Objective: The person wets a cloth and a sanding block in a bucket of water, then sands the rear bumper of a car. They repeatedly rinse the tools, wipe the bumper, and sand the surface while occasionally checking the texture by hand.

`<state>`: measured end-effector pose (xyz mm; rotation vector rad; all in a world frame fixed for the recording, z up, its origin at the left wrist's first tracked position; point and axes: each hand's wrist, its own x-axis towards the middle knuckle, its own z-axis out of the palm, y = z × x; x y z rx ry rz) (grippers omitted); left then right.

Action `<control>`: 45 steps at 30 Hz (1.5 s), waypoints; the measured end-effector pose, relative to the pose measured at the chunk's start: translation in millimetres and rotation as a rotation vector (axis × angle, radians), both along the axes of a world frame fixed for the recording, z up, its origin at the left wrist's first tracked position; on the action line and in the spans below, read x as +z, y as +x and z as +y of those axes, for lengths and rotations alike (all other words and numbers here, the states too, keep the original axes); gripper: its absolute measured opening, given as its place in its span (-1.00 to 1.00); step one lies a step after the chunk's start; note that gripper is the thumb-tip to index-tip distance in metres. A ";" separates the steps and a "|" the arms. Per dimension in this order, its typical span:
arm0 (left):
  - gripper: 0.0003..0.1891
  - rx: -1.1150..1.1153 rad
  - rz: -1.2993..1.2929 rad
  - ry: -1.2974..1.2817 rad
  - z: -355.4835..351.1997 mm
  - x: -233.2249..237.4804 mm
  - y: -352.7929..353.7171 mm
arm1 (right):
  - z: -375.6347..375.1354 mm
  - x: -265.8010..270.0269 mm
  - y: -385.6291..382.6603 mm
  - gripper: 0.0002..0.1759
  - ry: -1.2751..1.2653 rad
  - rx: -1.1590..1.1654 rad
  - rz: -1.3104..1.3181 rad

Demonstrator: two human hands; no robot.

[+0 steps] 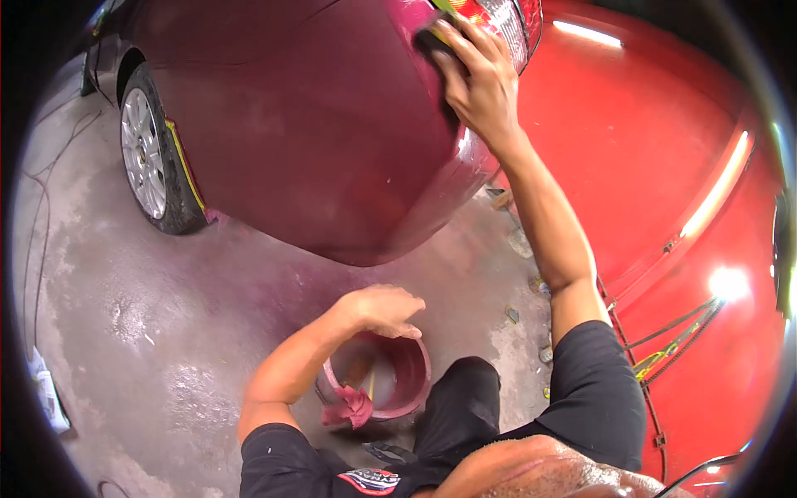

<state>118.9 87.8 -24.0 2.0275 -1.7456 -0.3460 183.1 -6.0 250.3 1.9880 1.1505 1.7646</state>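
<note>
My right hand (pixel 481 79) presses a dark block (pixel 433 38) against the maroon car panel (pixel 290 124), just beside the tail light (pixel 506 21). Its fingers are wrapped over the block. My left hand (pixel 390 310) hangs above a round reddish bucket (pixel 422 373), its fingers curled; whether anything is in them is hidden. Cloudy liquid shows inside the bucket, and a pink cloth (pixel 352 408) drapes over its near rim.
A car wheel (pixel 147 153) stands at the left, with yellow tape (pixel 184 166) behind it. Red bodywork (pixel 656 149) fills the right side. Cables (pixel 46 224) run along the concrete floor (pixel 141 299). A bright lamp (pixel 729 284) shines at the right.
</note>
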 end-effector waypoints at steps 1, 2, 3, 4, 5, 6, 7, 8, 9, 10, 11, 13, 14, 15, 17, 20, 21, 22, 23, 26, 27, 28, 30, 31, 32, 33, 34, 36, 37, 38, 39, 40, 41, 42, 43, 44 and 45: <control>-0.39 0.033 -0.026 0.017 -3.4 -2.3 1.5 | 1.8 2.5 0.5 -0.58 -0.022 0.007 0.003; -0.39 0.038 -0.026 0.030 -6.0 -3.7 2.5 | 0.9 2.5 0.4 -0.58 -0.047 0.008 0.009; -0.40 0.027 -0.025 0.003 -9.4 -5.8 1.3 | -13.6 -6.8 -7.1 -0.58 -0.036 0.003 0.011; -0.40 0.021 -0.030 -0.021 -8.6 -7.2 2.8 | -33.9 -22.1 -17.6 -0.58 -0.023 -0.013 0.067; -0.40 0.028 -0.041 -0.011 -6.1 -7.4 6.0 | -43.3 -29.3 -21.2 -0.59 -0.014 -0.020 0.119; -0.40 0.006 -0.014 0.004 -6.8 -8.2 6.6 | -39.7 -24.7 -18.4 -0.59 -0.012 -0.013 0.116; -0.40 -0.020 0.012 0.024 -8.3 -9.1 7.7 | -31.9 -15.1 -13.8 -0.58 -0.047 0.009 0.067; -0.40 -0.019 0.012 0.030 -11.1 -11.2 8.8 | -22.1 -3.9 -7.3 -0.57 -0.083 0.030 0.021; -0.39 -0.007 0.018 0.029 -14.6 -13.4 11.1 | -4.5 12.5 5.5 -0.60 -0.106 0.001 -0.016; -0.39 0.004 0.029 0.025 -18.0 -17.0 12.6 | 12.3 17.3 7.5 -0.61 -0.099 0.002 0.009; -0.39 0.002 0.040 0.025 -21.5 -21.4 12.3 | 14.2 17.2 3.8 -0.62 -0.123 -0.011 -0.007; -0.38 0.023 -0.020 0.037 -25.6 -24.5 11.3 | 0.1 3.9 -7.7 -0.62 -0.149 -0.040 -0.022; -0.38 0.020 -0.024 0.035 -20.6 -22.7 12.8 | -19.2 -12.5 -11.7 -0.61 -0.061 -0.002 0.036; -0.38 -0.016 -0.002 0.016 -14.4 -19.0 13.2 | -20.0 -19.5 -17.5 -0.60 0.022 0.039 0.098; -0.38 -0.060 0.037 0.005 -8.6 -16.0 10.9 | -13.8 0.1 -1.9 -0.57 -0.065 0.008 0.059; -0.44 -0.014 0.072 -0.054 -9.4 -17.0 10.4 | 17.1 15.4 -5.9 -0.60 -0.137 0.031 0.106; -0.44 0.030 0.023 -0.041 -10.0 -18.1 9.6 | 5.9 7.3 -6.3 -0.54 -0.118 -0.018 0.106; -0.44 0.072 -0.030 -0.030 -10.5 -18.4 8.4 | -12.7 -5.6 -9.1 -0.47 -0.102 -0.070 0.102; -0.39 0.045 0.011 0.021 -10.2 -15.5 10.1 | -28.4 -33.0 -26.9 -0.44 -0.059 -0.066 0.144; -0.39 -0.019 0.027 -0.034 -5.1 -23.3 15.1 | -75.3 -107.9 -61.8 -0.40 0.045 -0.076 0.236; -0.39 -0.014 0.030 -0.036 -5.3 -22.6 15.3 | -65.3 -99.4 -62.2 -0.42 0.031 -0.083 0.200; -0.39 0.006 0.038 -0.011 -5.8 -21.6 12.6 | -49.7 -79.3 -54.1 -0.42 -0.011 -0.096 0.170; -0.39 0.038 0.039 0.006 -10.5 -13.2 15.0 | -8.8 -29.3 -19.1 -0.42 -0.058 -0.030 0.116; -0.42 0.049 0.018 0.014 -14.3 -11.9 12.2 | -2.9 -21.6 -16.4 -0.42 -0.054 -0.030 0.124; -0.44 0.066 -0.007 0.017 -14.9 -10.2 10.0 | 4.1 -15.2 -14.0 -0.43 -0.058 -0.055 0.150; -0.44 0.065 -0.007 0.015 -13.5 -7.6 7.3 | 8.1 -11.9 -14.3 -0.43 -0.064 -0.085 0.172; -0.44 0.067 -0.008 0.002 -12.8 -3.3 4.1 | -4.3 -22.5 -23.8 -0.43 -0.074 -0.092 0.168; -0.44 0.073 -0.033 -0.014 -5.6 -1.3 7.7 | -49.3 -66.2 -48.7 -0.45 -0.085 -0.050 0.218; -0.44 0.047 -0.030 -0.036 -1.2 -9.3 8.9 | -58.7 -80.5 -53.2 -0.46 -0.081 -0.062 0.215; -0.44 0.024 -0.020 -0.059 -0.4 -13.5 9.0 | -63.9 -86.8 -54.8 -0.46 -0.079 -0.071 0.217; -0.44 0.022 -0.017 -0.051 -0.2 -14.2 9.8 | -42.1 -67.8 -55.7 -0.50 -0.120 -0.118 0.177; -0.43 0.029 0.006 -0.021 -2.1 -14.3 10.6 | -24.4 -44.9 -39.5 -0.51 -0.117 -0.040 0.171; -0.42 0.039 0.022 0.006 -4.0 -13.0 13.8 | -1.3 -18.5 -23.5 -0.52 -0.075 -0.084 0.210; -0.42 0.038 0.032 0.008 -6.4 -11.1 12.3 | 11.5 -6.0 -15.5 -0.52 -0.034 -0.129 0.254; -0.41 0.077 -0.003 0.022 -5.6 -6.4 10.9 | 9.6 -9.9 -15.8 -0.52 -0.031 -0.124 0.261; -0.39 0.109 -0.040 0.033 -4.4 -3.8 8.8 | 3.6 -15.1 -20.7 -0.52 -0.045 -0.061 0.253; -0.39 0.099 -0.040 0.027 -4.5 -3.7 5.7 | -6.2 -20.8 -29.7 -0.52 -0.065 -0.008 0.240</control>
